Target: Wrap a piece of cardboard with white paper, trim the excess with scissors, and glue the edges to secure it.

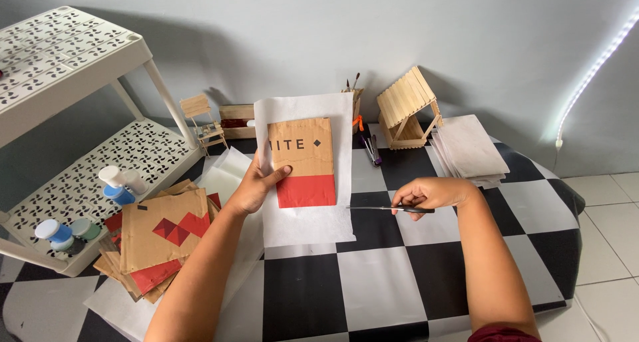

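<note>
The head camera looked down on a black-and-white checkered mat [373,275]. The left hand [256,185] was clenched on a sheet of white paper [309,215] and a brown-and-red cardboard piece [303,162] laid against it, thumb pressed on the cardboard's front, both lifted above the mat near its middle. The right hand [432,194] gripped a pair of scissors [389,209], fingers closed around the handles, the blades pointing left toward the paper's right edge. A stack of cardboard pieces [160,242] lay at the left, beside a white perforated shelf [80,69] holding small paint bottles [56,234]. A craft-stick house [407,109] stood at the back by the wall.
</note>
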